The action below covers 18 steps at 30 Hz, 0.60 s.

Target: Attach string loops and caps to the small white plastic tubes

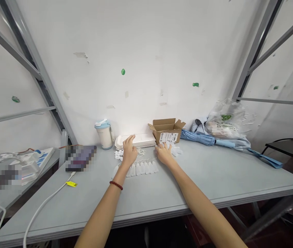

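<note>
My left hand hovers over the left end of a row of small white translucent tags with thin strings. Its fingers point forward, thumb apart, and I see nothing held. Beside it lies a cluster of small white pieces. My right hand rests beyond the row's right end, in front of the cardboard box, fingers bent downward and apart. Clear plastic pieces lie by its fingertips. Between my hands is a small heap of white string.
Behind my hands stand a stack of white trays and an open cardboard box. A tumbler is at left, near a blurred dark device with a white cable. A folded blue umbrella and plastic bag lie right.
</note>
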Each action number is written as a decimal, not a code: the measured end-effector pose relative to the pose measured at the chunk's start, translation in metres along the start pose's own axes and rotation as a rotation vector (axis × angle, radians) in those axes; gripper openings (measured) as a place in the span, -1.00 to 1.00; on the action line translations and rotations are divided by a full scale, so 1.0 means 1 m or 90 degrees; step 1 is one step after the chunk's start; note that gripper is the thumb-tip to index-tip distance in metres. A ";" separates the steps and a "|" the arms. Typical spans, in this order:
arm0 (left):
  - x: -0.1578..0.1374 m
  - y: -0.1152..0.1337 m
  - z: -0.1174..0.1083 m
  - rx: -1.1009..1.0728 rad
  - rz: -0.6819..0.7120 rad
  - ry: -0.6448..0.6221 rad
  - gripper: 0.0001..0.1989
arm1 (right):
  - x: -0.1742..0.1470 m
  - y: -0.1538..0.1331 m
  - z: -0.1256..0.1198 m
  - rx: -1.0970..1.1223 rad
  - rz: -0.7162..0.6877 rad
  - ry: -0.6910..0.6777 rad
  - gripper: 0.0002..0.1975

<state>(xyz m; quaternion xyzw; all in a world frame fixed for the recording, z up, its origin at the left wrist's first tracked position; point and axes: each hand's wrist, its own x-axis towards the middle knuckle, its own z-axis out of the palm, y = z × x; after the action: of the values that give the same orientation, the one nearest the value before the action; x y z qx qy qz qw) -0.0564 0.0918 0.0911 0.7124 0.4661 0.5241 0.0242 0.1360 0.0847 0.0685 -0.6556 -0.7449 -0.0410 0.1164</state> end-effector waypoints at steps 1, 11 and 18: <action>-0.001 0.004 -0.002 -0.035 -0.015 0.017 -0.52 | 0.000 0.000 0.000 0.000 -0.003 -0.004 -0.60; -0.014 0.008 0.009 -0.379 -0.320 0.039 -0.79 | 0.001 0.002 -0.003 0.039 0.006 0.018 -0.69; -0.014 0.019 0.003 -0.546 -0.444 -0.018 -0.70 | -0.001 -0.001 -0.013 0.422 0.051 0.107 -0.70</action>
<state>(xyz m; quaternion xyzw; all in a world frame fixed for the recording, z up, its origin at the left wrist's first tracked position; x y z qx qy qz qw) -0.0416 0.0729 0.0898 0.4491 0.4184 0.6185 0.4906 0.1363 0.0809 0.0805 -0.6054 -0.6791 0.1542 0.3854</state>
